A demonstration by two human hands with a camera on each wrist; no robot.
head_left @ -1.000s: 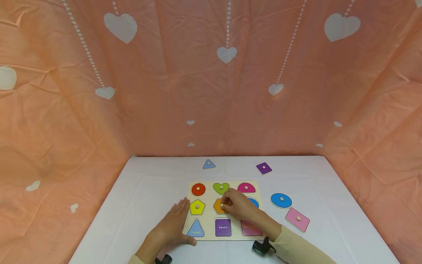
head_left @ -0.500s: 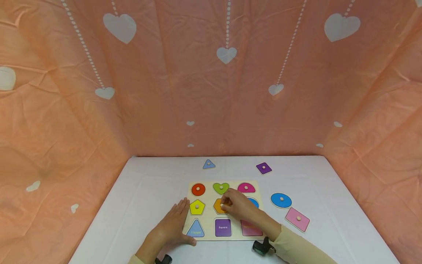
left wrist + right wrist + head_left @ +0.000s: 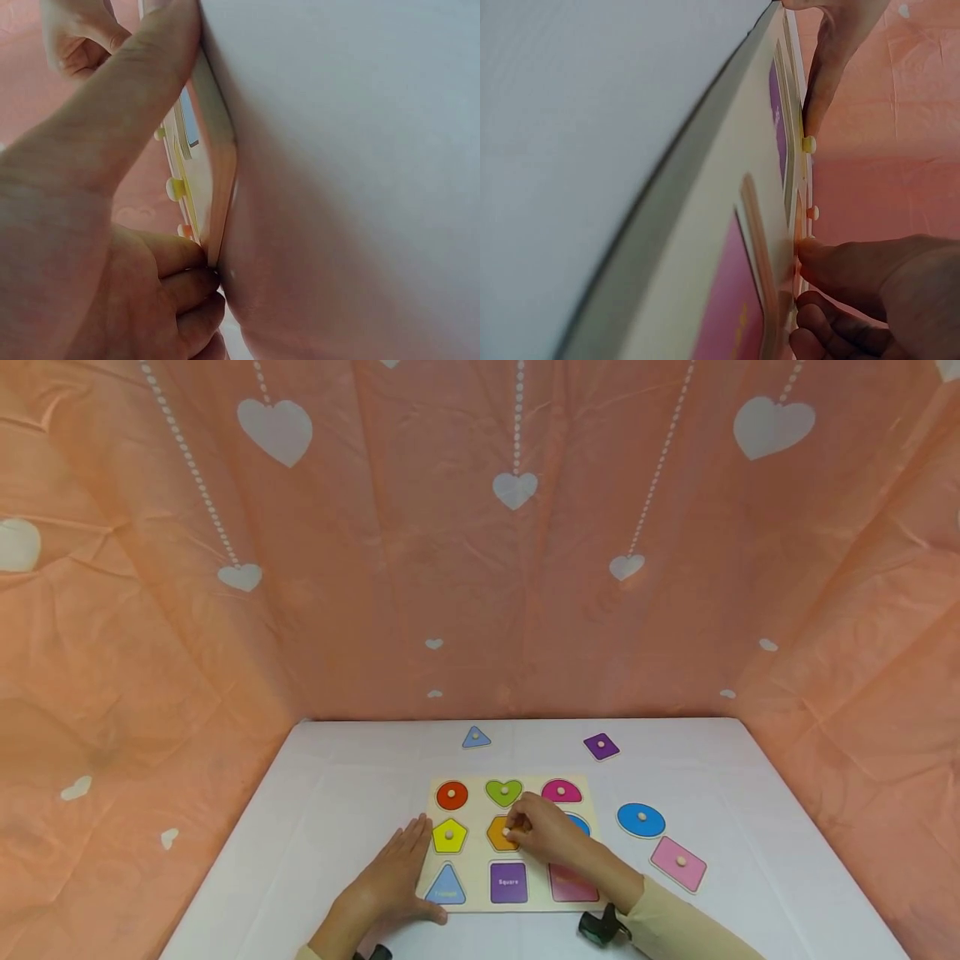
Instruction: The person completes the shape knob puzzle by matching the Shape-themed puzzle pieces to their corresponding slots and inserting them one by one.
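And the right hand [image 3: 547, 829] is on the orange hexagon [image 3: 496, 833], its grip closed to a narrow pinch, thumb and finger on the little knob [image 3: 507, 832]. The piece sits in the middle spot of the puzzle board [image 3: 477, 814]; whether it lies fully flush, you can't tell from here. Over on the left, the left hand [image 3: 392, 872] lies flat, fingers extended along the board's left edge, thumb at its near left corner, grip open with nothing grasped.

Far row full: red circle [image 3: 447, 801], green heart [image 3: 495, 790], magenta semicircle [image 3: 553, 796]. Yellow pentagon [image 3: 442, 840] in place just left of the hexagon. In the near row, the printed triangle slot [image 3: 446, 883], square slot [image 3: 509, 893] and rectangle slot [image 3: 568, 888] show, the last partly behind the right forearm.

Out on the white surface [image 3: 322, 793], four loose pieces: blue triangle [image 3: 470, 742] and purple square [image 3: 595, 747] on the far side, blue oval [image 3: 630, 820] to the right, pink rectangle [image 3: 669, 854] just nearer.
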